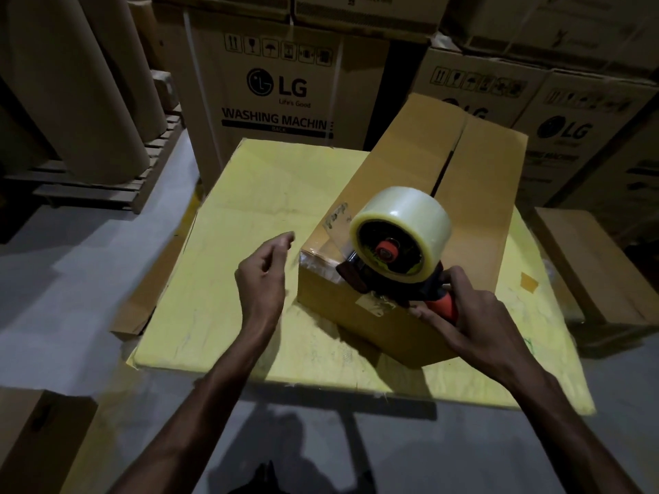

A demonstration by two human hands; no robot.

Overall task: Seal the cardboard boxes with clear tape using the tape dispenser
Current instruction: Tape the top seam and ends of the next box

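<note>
One cardboard box (392, 165), toward 3 o'clock on the yellow-topped bench (249, 215), its centre seam (448, 162) gaping toward 12 o'clock. One tape dispenser (392, 260) with clear roll at the box's 6 o'clock edge, right hand (474, 311) fingers wrapped round its handle; left hand (265, 270) at 9 o'clock, fingers slack, holding nothing. Risk, as judged: unsteadied, the box may slide under the pull, dragging tape off the seam.

A yellow counter (249, 194) stands on the grey floor (71, 251). A brown cardboard box (410, 180) lies directly on its right half, with its flaps folded shut and a dark gap along the seam. A small brown patch (529, 281) sits near the counter's right edge.
</note>
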